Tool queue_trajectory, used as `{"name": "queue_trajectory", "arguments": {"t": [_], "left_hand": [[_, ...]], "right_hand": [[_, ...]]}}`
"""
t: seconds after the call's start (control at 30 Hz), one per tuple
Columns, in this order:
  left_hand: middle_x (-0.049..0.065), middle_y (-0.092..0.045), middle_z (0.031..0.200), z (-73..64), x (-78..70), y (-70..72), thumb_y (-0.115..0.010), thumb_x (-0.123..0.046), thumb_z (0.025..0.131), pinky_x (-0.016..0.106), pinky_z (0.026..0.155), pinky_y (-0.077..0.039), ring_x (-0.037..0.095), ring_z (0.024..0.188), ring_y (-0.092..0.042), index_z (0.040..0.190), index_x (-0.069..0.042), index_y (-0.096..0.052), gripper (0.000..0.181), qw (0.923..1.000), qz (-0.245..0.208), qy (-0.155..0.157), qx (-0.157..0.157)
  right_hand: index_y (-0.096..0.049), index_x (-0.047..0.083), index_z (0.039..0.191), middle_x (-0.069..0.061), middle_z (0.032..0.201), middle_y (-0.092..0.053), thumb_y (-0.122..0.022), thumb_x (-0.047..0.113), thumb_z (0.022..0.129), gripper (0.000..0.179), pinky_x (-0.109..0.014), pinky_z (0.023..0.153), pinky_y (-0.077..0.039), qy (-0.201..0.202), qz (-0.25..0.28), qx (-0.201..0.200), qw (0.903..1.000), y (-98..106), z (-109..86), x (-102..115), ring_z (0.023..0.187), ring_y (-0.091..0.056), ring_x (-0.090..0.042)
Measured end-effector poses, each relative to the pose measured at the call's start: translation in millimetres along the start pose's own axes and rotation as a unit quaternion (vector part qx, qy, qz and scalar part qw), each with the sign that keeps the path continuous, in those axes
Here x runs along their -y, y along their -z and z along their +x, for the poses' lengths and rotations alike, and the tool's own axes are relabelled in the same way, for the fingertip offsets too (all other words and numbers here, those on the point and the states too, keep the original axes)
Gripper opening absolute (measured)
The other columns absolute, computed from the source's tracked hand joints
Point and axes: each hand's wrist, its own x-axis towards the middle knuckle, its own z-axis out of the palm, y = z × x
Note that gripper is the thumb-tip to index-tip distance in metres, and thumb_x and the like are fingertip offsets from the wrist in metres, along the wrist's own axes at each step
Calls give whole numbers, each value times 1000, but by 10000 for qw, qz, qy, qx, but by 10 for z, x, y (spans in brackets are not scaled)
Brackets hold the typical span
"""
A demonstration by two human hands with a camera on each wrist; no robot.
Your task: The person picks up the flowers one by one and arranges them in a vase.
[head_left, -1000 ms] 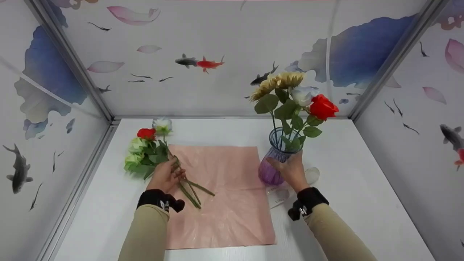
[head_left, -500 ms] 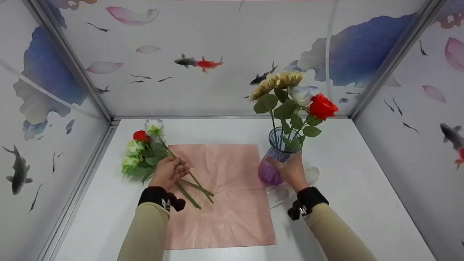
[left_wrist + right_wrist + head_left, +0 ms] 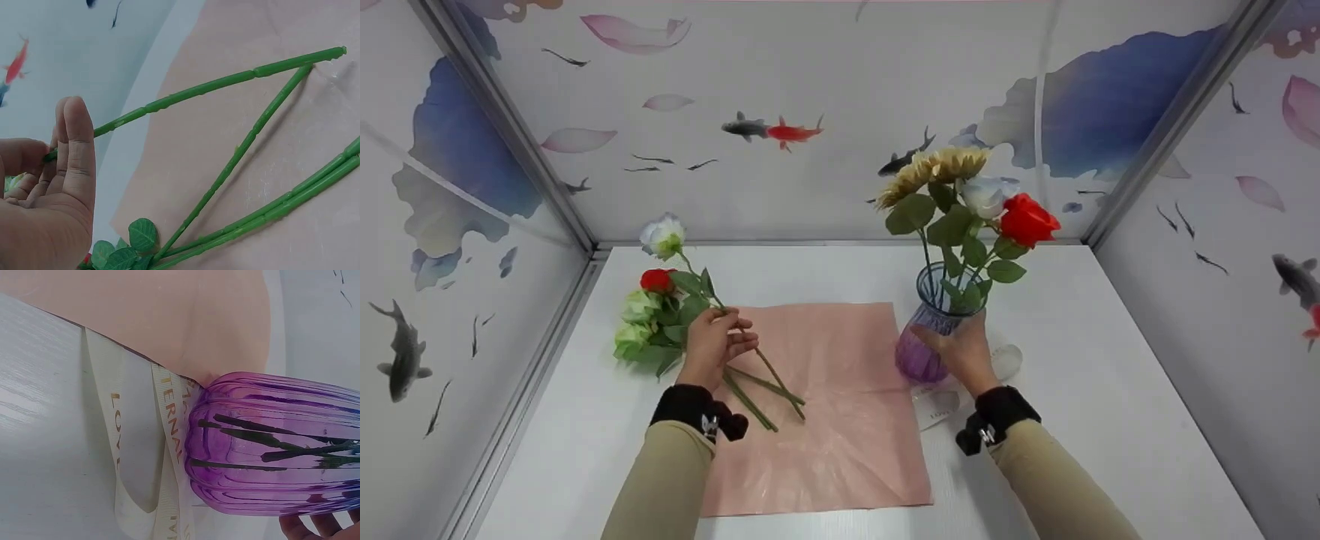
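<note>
**Long-stemmed white-and-pale-blue flower [image 3: 664,236] leans toward eleven; blue-to-purple ribbed vase [image 3: 919,360] sits at three**

From where I stand, the left hand [image 3: 718,349] pinches the flower partway along its knobbly green stem, the outer fingers lying straighter. The stem's long axis runs from eleven o'clock, where the bloom is, to five, where the bare end hangs over a creased pink wrapping sheet [image 3: 840,465] with a faint sheen. From that hand the vase is well apart at three o'clock, its round mouth nearer two. The right hand is the nearer one to it: the right hand [image 3: 966,349] grips its side just below the rim.

The vase is see-through, glass by the look of it, with deep ribs; dark stems cross inside. Above its rim rise shaggy gold blooms [image 3: 960,163], a second pale flower [image 3: 988,198] and a smooth-petalled red rose [image 3: 1029,219]. Between nine and ten from the left hand, a leafy bunch of red and pale green flowers [image 3: 636,330] lies on the white bench [image 3: 1110,420]. A cream ribbon [image 3: 109,377], finely ribbed and gold-lettered, lies by the vase's foot.
</note>
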Motion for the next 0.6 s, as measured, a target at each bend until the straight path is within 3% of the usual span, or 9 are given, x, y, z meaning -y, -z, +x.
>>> {"name": "queue_trajectory", "arguments": {"t": [0.13, 0.27, 0.4, 0.6], "left_hand": [[18, -65, 105, -27, -11, -46, -44, -32, 111, 39, 78, -62, 22, 75, -71, 136, -5, -49, 37, 9992, 202, -330, -44], [21, -67, 101, -48, -34, -92, -44, -31, 111, 40, 73, -62, 23, 67, -70, 134, -10, -49, 32, 9976, 206, -624, -205], [24, -67, 107, -84, -70, -136, -49, -28, 110, 42, 77, -62, 23, 70, -71, 126, -6, -51, 27, 9966, -99, -785, -212], [16, -62, 107, -156, -115, -233, -56, -22, 107, 41, 84, -61, 22, 78, -73, 119, 0, -58, 25, 9953, -352, -888, -162]], "right_hand": [[-12, 5, 155, -21, 153, -37, -91, 32, 79, 113, -45, 123, -26, -10, 19, -39, 10000, -8, 8, -5, 146, -37, -34], [-13, 6, 155, -21, 153, -38, -91, 29, 79, 112, -46, 123, -27, -35, 81, -55, 9999, -13, 13, -13, 145, -38, -35], [-14, 5, 154, -22, 152, -40, -91, 27, 79, 110, -46, 122, -28, -36, 144, -62, 9999, -18, 10, -16, 144, -40, -35], [-12, 5, 154, -22, 152, -38, -90, 30, 80, 111, -46, 122, -27, -7, 134, -46, 9999, -14, 5, -14, 145, -39, -34]]}}
